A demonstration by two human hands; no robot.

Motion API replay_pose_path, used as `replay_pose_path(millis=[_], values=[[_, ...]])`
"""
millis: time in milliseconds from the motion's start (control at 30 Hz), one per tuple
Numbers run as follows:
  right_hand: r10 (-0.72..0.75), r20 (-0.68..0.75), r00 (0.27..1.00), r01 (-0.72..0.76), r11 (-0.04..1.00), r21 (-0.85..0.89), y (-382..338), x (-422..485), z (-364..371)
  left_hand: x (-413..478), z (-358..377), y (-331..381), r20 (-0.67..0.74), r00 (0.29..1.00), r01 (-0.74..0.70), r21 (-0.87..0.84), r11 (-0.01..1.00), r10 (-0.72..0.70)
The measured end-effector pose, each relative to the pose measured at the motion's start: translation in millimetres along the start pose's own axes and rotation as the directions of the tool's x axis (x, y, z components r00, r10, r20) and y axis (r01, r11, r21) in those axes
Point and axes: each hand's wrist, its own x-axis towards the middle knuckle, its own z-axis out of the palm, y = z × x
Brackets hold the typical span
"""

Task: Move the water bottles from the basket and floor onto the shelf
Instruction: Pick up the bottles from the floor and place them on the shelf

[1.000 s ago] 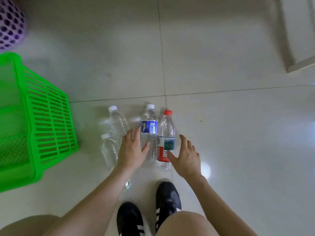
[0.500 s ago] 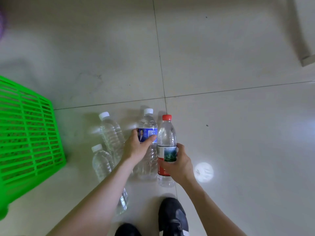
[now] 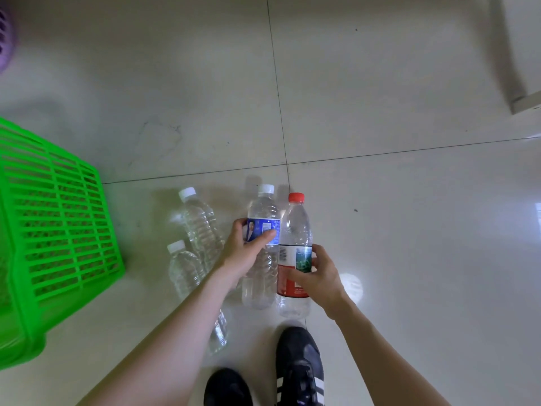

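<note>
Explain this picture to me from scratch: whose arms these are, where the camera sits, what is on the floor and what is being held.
There is no machine here. A person wears a wide-angle camera on the head, looking down, so the two bare arms and the black shoes are the wearer's own.

The left hand has its grip around a clear bottle with a blue label and white cap. The right hand grips a red-capped bottle with a red and white label. Whether either is lifted off the tiled floor cannot be told.

Two more clear, white-capped bottles stand just to the left, untouched. A bright green slatted basket sits at the far left. The white object at upper right is cut off by the frame edge.
</note>
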Motion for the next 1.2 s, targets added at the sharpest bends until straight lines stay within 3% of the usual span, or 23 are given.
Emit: replay_pose_path(millis=[233, 700, 1200], values=[[-0.029, 0.039, 0.999, 0.028, 0.999, 0.028, -41.4, -53.9, -13.4, -63.2, -17.4, 29.8, 0.035, 0.998, 0.052, -0.136, 0.989, -0.047], [-0.121, 0.031, 0.992, 0.12, 0.992, 0.035, -159.5, -217.5, -67.9, -242.9, -53.5, 136.7, -0.123, 0.988, 0.052, -0.323, 0.945, -0.097], [-0.288, 0.078, 0.954, 0.287, 0.958, 0.025, -309.3, -418.6, -109.0, -459.3, -106.7, 252.4, -0.29, 0.957, -0.159, -0.462, 0.872, 0.021]])
